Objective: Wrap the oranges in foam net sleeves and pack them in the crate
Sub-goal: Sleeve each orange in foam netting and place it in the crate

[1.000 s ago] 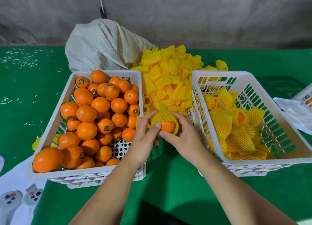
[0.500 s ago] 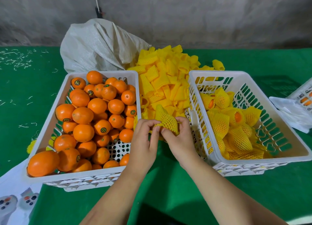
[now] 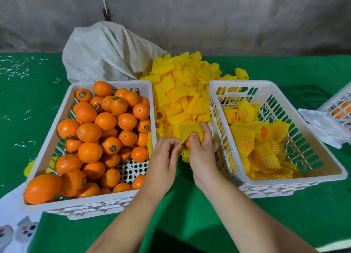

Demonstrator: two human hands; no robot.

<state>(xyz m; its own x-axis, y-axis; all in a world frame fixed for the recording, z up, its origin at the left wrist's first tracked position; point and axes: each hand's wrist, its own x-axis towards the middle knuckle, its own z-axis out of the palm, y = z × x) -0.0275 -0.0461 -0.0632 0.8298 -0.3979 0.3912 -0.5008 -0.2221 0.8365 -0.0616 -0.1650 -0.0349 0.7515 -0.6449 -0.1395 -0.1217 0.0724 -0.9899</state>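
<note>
Where fingers [image 3: 194, 138] and sleeve [image 3: 190, 129] cover it, orange [image 3: 188, 143] barely shows.

Grey rough wall [image 3: 209, 19] behind; green cloth-covered table [image 3: 284, 224], dim light.

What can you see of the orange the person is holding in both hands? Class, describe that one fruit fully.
The orange is small, round and bright orange, mostly covered by a yellow foam net sleeve whose loose ends flare out. Only a patch of peel shows through. It sits above the green cloth, between the two white crates, before the sleeve pile. The right hand grips it; the left hand pinches the sleeve's edge.
</note>
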